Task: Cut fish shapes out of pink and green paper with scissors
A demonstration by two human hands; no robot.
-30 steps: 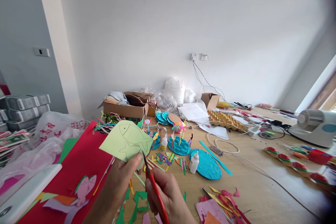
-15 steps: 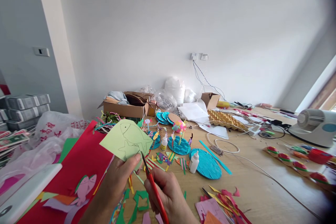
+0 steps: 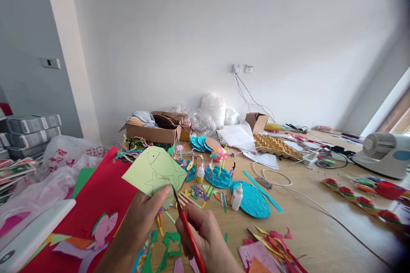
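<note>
A light green sheet of paper [image 3: 144,172] with pencilled fish outlines is pinched in my left hand [image 3: 150,211], thumb on top near its lower edge. My right hand [image 3: 201,232] is closed round red-handled scissors [image 3: 189,232]. The scissors' dark blades meet the paper's lower right edge, just right of my left thumb. Green paper scraps [image 3: 169,243] lie on the table below my hands. Past the scissors are colourful paper fish [image 3: 200,193] and a white glue bottle [image 3: 236,197] beside a blue textured disc [image 3: 254,200].
Red paper [image 3: 96,196] and a white device [image 3: 38,234] lie at left. Coloured scraps [image 3: 272,243] are near the front right. Farther back stand a cardboard box [image 3: 153,133], a yellow egg tray [image 3: 277,146] and a white fan [image 3: 384,153]. A white cable [image 3: 333,213] crosses the right side.
The green paper and my left hand have shifted very slightly, with the paper still against the scissor blades. Everything else looks the same.
</note>
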